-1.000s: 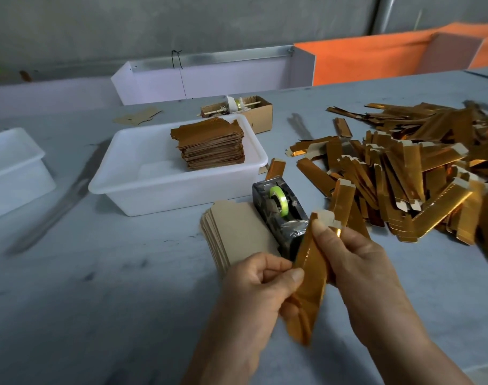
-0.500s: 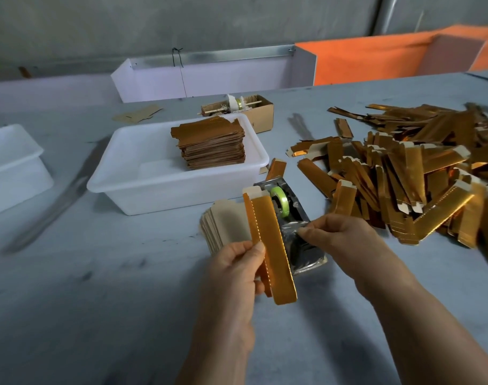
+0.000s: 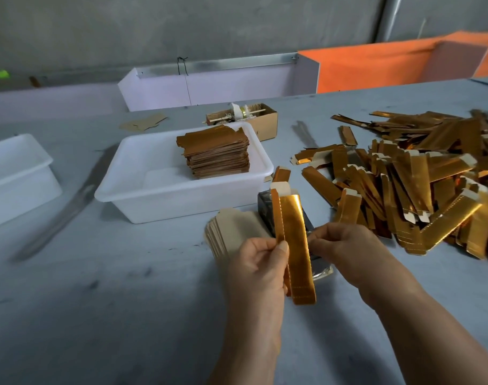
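Observation:
My left hand point(image 3: 259, 270) pinches a long gold foil carton point(image 3: 292, 245), folded flat, and holds it upright over the table. Behind it stands a dark tape dispenser point(image 3: 265, 209), mostly hidden by the carton. My right hand point(image 3: 345, 245) is at the dispenser's front end, just right of the carton, with thumb and fingertips pinched together as on the tape's end. The tape itself is too thin to see.
A stack of flat brown blanks point(image 3: 231, 229) lies left of the dispenser. A white tub point(image 3: 159, 201) behind holds a stack of gold blanks point(image 3: 217, 154). A big pile of gold cartons point(image 3: 417, 184) covers the right. A small cardboard box point(image 3: 265, 120) and another white tub point(image 3: 15, 173) stand further off.
My right hand let go of the carton and moved to the dispenser. My left hand turned the carton upright and now holds it alone, closer to the dispenser.

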Action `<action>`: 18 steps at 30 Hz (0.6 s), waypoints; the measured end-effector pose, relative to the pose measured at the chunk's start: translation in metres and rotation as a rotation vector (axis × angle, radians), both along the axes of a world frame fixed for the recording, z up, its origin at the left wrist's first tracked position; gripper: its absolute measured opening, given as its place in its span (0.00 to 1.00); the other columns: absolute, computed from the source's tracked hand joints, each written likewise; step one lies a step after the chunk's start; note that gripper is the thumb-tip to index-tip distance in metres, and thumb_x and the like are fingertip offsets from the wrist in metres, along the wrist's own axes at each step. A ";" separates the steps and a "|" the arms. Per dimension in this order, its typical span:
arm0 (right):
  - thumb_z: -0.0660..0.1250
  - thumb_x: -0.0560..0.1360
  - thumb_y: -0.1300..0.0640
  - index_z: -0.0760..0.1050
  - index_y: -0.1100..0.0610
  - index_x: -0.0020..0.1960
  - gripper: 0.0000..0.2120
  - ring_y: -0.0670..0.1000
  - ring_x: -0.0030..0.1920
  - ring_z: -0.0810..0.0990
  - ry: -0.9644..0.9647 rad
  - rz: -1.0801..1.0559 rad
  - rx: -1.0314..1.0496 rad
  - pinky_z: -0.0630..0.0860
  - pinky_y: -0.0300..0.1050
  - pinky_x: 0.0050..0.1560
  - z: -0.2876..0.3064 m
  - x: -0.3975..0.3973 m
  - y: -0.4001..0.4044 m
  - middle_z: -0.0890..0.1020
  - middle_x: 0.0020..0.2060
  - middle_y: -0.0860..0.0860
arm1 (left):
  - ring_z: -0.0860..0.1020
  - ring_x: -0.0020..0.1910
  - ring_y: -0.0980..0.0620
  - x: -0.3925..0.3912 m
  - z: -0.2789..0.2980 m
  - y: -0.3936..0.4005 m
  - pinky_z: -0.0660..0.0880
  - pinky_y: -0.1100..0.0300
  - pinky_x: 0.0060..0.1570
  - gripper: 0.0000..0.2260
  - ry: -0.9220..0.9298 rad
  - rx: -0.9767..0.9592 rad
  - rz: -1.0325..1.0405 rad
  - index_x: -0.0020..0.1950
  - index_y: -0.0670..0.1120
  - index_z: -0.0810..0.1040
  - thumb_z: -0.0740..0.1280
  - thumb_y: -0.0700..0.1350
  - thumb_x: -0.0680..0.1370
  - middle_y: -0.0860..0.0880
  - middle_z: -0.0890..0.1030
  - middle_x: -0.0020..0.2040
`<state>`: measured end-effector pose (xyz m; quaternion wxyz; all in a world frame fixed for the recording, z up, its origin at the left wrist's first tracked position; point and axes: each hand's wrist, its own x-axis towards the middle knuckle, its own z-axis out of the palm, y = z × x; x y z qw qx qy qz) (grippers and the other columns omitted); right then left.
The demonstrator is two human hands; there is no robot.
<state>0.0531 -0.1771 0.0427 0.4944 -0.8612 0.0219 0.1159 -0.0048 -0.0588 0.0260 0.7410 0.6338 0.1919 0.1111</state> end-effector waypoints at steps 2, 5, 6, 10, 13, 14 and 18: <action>0.65 0.76 0.57 0.79 0.54 0.41 0.07 0.49 0.41 0.79 -0.013 -0.012 0.006 0.70 0.38 0.33 0.001 -0.002 0.001 0.82 0.38 0.52 | 0.71 0.23 0.61 0.000 0.002 -0.003 0.68 0.69 0.24 0.02 -0.015 -0.002 -0.017 0.45 0.43 0.79 0.68 0.41 0.77 0.50 0.80 0.30; 0.63 0.77 0.60 0.79 0.55 0.40 0.10 0.48 0.39 0.78 -0.020 -0.061 0.083 0.69 0.39 0.33 0.000 -0.009 0.004 0.81 0.38 0.54 | 0.71 0.23 0.60 -0.002 0.002 -0.007 0.68 0.69 0.24 0.02 0.009 0.008 -0.065 0.46 0.42 0.78 0.68 0.40 0.77 0.51 0.79 0.29; 0.63 0.77 0.61 0.79 0.56 0.39 0.10 0.48 0.38 0.78 -0.010 -0.081 0.139 0.69 0.39 0.34 0.000 -0.011 0.004 0.81 0.37 0.54 | 0.72 0.23 0.60 -0.002 0.001 -0.008 0.68 0.69 0.25 0.02 0.012 0.018 -0.072 0.47 0.42 0.78 0.68 0.40 0.77 0.51 0.79 0.29; 0.62 0.77 0.60 0.80 0.59 0.40 0.11 0.51 0.43 0.80 0.088 -0.148 0.476 0.72 0.47 0.51 -0.005 -0.016 0.000 0.83 0.36 0.53 | 0.73 0.24 0.61 -0.004 -0.001 -0.008 0.69 0.68 0.26 0.02 0.016 0.054 -0.088 0.47 0.43 0.79 0.68 0.41 0.77 0.53 0.80 0.29; 0.65 0.75 0.58 0.81 0.60 0.40 0.09 0.54 0.62 0.74 0.051 -0.163 0.495 0.64 0.59 0.68 -0.008 -0.018 -0.004 0.82 0.53 0.51 | 0.73 0.24 0.61 -0.004 0.000 -0.007 0.69 0.68 0.26 0.02 0.007 0.065 -0.087 0.47 0.43 0.79 0.68 0.41 0.77 0.54 0.79 0.28; 0.65 0.75 0.58 0.81 0.59 0.39 0.09 0.53 0.65 0.71 0.004 -0.163 0.414 0.63 0.59 0.68 -0.009 -0.020 -0.004 0.79 0.59 0.50 | 0.73 0.24 0.61 -0.004 0.000 -0.007 0.69 0.68 0.26 0.02 0.007 0.065 -0.090 0.47 0.43 0.79 0.68 0.41 0.78 0.54 0.79 0.28; 0.67 0.75 0.56 0.78 0.55 0.37 0.08 0.43 0.57 0.70 -0.187 -0.136 0.020 0.68 0.38 0.53 -0.008 -0.027 -0.002 0.73 0.64 0.45 | 0.73 0.24 0.61 -0.003 -0.002 -0.007 0.69 0.68 0.26 0.01 -0.004 0.061 -0.092 0.46 0.44 0.79 0.68 0.41 0.78 0.54 0.80 0.29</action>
